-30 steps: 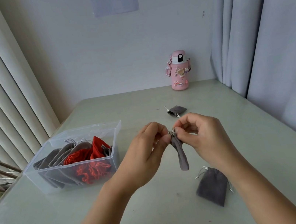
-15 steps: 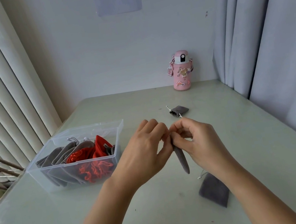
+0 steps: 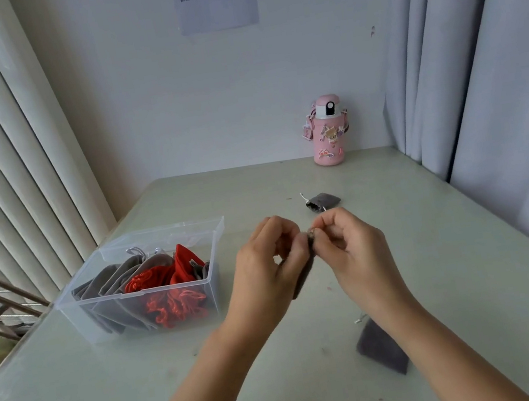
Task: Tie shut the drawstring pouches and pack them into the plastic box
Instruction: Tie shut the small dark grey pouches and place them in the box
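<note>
Hands meet above the pale green tabletop (image 3: 114, 397): the left hand (image 3: 267, 269) and right hand (image 3: 351, 252) each close their grip in a pinch on the neck of a small grey velvet drawstring pouch (image 3: 304, 277), which hangs between them. At 9 o'clock sits a clear plastic box (image 3: 77, 320) holding grey and red pouches. A second grey pouch (image 3: 323, 200) lies at 12 o'clock and a third grey pouch (image 3: 382, 351) at 5.

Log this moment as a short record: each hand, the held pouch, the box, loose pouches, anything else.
left hand: grip pinches the top of the held grey pouch
right hand: grip pinches the same top
held grey pouch: hangs down from both grips
plastic box: open, left of the hands, holds grey pouches and red pouches
far grey pouch: lies on the table
near grey pouch: on the table, partly behind the right forearm
pink bottle: upright by the wall
</note>
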`<state>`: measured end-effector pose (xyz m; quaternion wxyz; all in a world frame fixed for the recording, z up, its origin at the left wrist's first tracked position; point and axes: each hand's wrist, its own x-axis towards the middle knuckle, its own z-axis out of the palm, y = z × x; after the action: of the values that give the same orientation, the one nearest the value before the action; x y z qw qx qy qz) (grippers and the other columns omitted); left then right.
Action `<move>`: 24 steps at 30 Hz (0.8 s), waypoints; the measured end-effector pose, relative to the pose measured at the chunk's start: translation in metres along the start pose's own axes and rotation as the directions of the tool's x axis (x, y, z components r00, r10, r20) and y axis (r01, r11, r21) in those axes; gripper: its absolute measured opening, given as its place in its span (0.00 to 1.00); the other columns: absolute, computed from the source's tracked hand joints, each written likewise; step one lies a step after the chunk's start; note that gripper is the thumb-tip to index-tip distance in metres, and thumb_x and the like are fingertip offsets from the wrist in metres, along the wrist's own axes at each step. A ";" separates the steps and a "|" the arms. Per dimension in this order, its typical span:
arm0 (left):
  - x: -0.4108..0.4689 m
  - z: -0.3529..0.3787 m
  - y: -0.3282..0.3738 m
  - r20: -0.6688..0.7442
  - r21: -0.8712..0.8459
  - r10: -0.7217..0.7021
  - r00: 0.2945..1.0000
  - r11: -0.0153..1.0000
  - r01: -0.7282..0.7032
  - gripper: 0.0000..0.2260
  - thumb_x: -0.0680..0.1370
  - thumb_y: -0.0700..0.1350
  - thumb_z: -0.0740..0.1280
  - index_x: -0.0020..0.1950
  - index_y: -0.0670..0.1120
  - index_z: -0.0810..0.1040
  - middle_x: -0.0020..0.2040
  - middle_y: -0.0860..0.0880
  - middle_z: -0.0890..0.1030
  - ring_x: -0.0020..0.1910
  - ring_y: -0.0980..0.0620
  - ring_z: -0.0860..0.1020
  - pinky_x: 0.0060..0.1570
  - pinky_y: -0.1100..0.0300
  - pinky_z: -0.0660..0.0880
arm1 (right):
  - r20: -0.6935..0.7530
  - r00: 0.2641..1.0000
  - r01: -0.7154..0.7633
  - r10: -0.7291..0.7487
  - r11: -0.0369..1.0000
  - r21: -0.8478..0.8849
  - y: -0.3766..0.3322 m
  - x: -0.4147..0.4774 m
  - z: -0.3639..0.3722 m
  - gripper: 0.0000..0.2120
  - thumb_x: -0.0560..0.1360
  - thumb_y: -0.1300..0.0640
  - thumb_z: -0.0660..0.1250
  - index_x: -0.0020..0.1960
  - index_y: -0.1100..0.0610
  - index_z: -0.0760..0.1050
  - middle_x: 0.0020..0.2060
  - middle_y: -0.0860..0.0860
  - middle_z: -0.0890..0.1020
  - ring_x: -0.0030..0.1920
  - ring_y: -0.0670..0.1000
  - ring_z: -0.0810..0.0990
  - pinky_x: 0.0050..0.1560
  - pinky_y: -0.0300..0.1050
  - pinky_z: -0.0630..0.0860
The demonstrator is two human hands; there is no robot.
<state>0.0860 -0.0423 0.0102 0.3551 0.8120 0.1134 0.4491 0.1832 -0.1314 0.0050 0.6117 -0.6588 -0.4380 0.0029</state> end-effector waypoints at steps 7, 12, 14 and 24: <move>0.005 -0.008 -0.003 0.186 -0.281 -0.258 0.948 0.911 0.303 0.14 0.71 0.51 0.70 0.44 0.41 0.75 0.34 0.47 0.82 0.36 0.48 0.80 0.40 0.54 0.75 | -0.042 0.996 0.080 -0.080 0.997 0.002 0.000 0.002 -0.004 0.05 0.75 0.63 0.67 0.44 0.54 0.75 0.36 0.45 0.83 0.38 0.43 0.82 0.40 0.31 0.75; 0.013 -0.021 -0.008 0.196 -0.228 -0.294 0.936 0.914 0.335 0.11 0.70 0.37 0.75 0.49 0.46 0.79 0.39 0.51 0.84 0.36 0.54 0.80 0.41 0.62 0.76 | -0.025 0.998 0.066 -0.064 0.990 0.127 0.000 0.003 -0.004 0.04 0.76 0.61 0.67 0.49 0.54 0.77 0.39 0.46 0.84 0.40 0.44 0.82 0.44 0.35 0.77; 0.014 -0.027 -0.008 0.129 0.001 -0.236 0.963 0.971 0.238 0.12 0.70 0.41 0.75 0.50 0.52 0.81 0.39 0.59 0.83 0.33 0.62 0.75 0.37 0.69 0.71 | -0.001 0.998 0.057 -0.057 0.986 0.157 0.002 0.002 -0.004 0.06 0.77 0.59 0.67 0.54 0.54 0.76 0.42 0.48 0.84 0.44 0.45 0.83 0.46 0.36 0.78; 0.037 -0.092 -0.024 -0.105 -0.052 -0.362 0.926 0.932 0.358 0.09 0.73 0.33 0.70 0.43 0.46 0.75 0.45 0.49 0.82 0.38 0.54 0.84 0.36 0.64 0.80 | 0.420 0.888 0.058 0.186 0.862 -0.503 0.056 -0.007 0.020 0.13 0.77 0.49 0.65 0.58 0.54 0.74 0.56 0.46 0.77 0.53 0.48 0.77 0.53 0.39 0.70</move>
<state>0.0357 0.0375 0.0500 0.4376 0.7450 0.2729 0.4232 0.2008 -0.1118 -0.0490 0.2987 -0.7903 -0.5312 0.0636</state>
